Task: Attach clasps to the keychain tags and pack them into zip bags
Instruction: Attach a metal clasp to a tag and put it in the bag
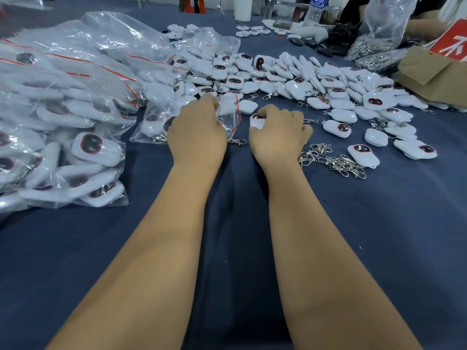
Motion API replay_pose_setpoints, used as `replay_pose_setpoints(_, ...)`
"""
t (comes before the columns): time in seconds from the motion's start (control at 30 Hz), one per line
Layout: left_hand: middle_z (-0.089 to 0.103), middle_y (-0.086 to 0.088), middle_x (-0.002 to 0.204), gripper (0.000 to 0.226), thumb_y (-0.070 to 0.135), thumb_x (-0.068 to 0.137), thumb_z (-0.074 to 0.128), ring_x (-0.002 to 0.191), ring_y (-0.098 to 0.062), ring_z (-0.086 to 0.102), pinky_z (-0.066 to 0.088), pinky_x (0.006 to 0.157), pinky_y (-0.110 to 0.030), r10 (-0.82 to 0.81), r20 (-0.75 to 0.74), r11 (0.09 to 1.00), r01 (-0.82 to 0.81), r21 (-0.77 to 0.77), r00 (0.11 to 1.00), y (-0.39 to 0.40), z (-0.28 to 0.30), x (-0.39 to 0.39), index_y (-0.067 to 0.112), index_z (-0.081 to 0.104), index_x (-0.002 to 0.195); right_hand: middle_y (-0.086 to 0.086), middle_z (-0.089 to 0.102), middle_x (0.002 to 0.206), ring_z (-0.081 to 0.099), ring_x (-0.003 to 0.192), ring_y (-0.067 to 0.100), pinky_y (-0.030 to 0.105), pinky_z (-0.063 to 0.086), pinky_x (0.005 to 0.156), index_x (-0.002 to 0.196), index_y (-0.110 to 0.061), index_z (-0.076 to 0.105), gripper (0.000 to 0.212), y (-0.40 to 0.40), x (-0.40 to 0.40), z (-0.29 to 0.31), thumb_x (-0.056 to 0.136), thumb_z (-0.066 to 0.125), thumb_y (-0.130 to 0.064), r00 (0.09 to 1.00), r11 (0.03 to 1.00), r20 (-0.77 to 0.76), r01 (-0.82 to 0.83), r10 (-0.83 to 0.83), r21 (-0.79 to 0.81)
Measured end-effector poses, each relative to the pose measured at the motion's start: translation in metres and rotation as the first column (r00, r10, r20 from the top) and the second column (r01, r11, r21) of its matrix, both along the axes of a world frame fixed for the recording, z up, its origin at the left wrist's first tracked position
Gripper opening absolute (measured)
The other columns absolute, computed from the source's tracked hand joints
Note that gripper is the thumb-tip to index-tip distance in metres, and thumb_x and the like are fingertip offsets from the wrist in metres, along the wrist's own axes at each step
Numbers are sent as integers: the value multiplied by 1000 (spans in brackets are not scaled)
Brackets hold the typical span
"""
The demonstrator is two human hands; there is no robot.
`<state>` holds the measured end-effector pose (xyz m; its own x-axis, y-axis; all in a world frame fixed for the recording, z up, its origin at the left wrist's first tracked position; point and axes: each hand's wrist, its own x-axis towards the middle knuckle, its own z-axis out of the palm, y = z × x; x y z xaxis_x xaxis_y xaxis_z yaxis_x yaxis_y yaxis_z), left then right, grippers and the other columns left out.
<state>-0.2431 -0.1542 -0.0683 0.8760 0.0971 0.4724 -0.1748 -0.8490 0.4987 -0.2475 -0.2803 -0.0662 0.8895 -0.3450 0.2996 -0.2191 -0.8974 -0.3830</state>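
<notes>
Bare blue cloth (237,248) nearest us, open room. Our left hand (197,130) pinches zip bag (228,114); our right hand (279,133) curls round white tag (256,122). Loose clasps (331,160) just right; packed bags (63,109) crowd left edge.

Dark blue cloth-covered table (75,248), evenly lit

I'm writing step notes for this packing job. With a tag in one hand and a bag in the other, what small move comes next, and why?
Probably slide the white plastic keychain tag gripped by the right hand leftward into the small clear zip bag held by the left hand: both lie close together, the bag's red-striped mouth beside the tag.
</notes>
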Motion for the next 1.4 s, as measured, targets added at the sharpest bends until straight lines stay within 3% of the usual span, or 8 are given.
replay_pose_setpoints(0.17, 57, -4, 76, 37, 0, 88, 39, 70, -26, 51, 23, 58, -35, -110, 93, 966, 129, -226, 990, -2, 0, -3, 11, 44, 124, 2, 48, 113, 53, 92, 21, 29, 40, 74, 103, -15, 65, 28, 8, -2, 4, 83, 51, -1, 983, 925, 124, -167, 132, 341)
replay_pose_setpoints(0.23, 57, -7, 70, 37, -4, 84, 35, 66, -28, 56, 39, 60, -38, -171, 86, 932, 189, -309, 982, -3, 1, -4, 15, 49, 113, 1, 56, 107, 53, 86, 16, 26, 40, 72, 98, -14, 66, 21, 12, -2, 6, 85, 52, -4, 976, 848, 199, -177, 86, 500)
replay_pose_setpoints(0.33, 58, 1, 63, 36, -2, 84, 33, 52, -16, 62, 46, 54, -26, -224, -40, 849, 175, -498, 974, -3, 0, 1, 22, 60, 83, -5, 58, 86, 54, 75, 14, 24, 44, 66, 96, -15, 59, 19, 17, -3, 8, 84, 58, -2, 958, 636, 285, -223, 5, 739)
replay_pose_setpoints(0.47, 60, 5, 59, 33, 4, 85, 40, 39, -10, 54, 56, 58, -30, -240, -95, 733, 116, -670, 966, -2, 1, 3, 24, 66, 87, 6, 67, 96, 63, 81, 18, 28, 54, 72, 113, -11, 58, 31, 19, -1, 8, 87, 62, 5, 961, 345, 275, -270, 38, 899)
replay_pose_setpoints(0.83, 58, 7, 71, 19, 23, 88, 61, 65, -14, 53, 55, 78, -43, -282, -91, 716, 146, -683, 955, -2, 0, 7, 17, 72, 102, 8, 68, 89, 65, 76, 17, 22, 54, 64, 106, -5, 65, 23, 13, -1, 8, 85, 61, 5, 961, 282, 239, -270, 141, 921)
replay_pose_setpoints(0.97, 60, 7, 73, 21, 22, 88, 62, 62, -12, 54, 55, 75, -41, -284, -85, 708, 148, -691, 955, -3, 0, 7, 18, 71, 107, 4, 63, 75, 61, 73, 17, 25, 55, 63, 75, -15, 64, 18, 14, -4, 11, 87, 60, -3, 948, 242, 260, -300, 182, 923)
replay_pose_setpoints(1.3, 59, 0, 67, 26, 29, 76, 59, 51, -14, 45, 40, 63, -32, -344, -95, 652, 164, -740, 934, -2, 4, 2, 12, 71, 91, -5, 68, 63, 63, 63, 10, 23, 55, 61, 81, -16, 66, 14, 16, -5, 10, 87, 61, -5, 939, 276, 272, -323, 208, 905)
replay_pose_setpoints(1.4, 60, 1, 65, 19, 24, 80, 59, 47, -11, 45, 40, 61, -31, -350, -98, 648, 165, -744, 932, -2, 5, 0, 11, 70, 89, 2, 68, 69, 62, 72, 18, 36, 56, 76, 80, -15, 67, 13, 16, -4, 10, 85, 61, -4, 944, 271, 265, -313, 198, 910)
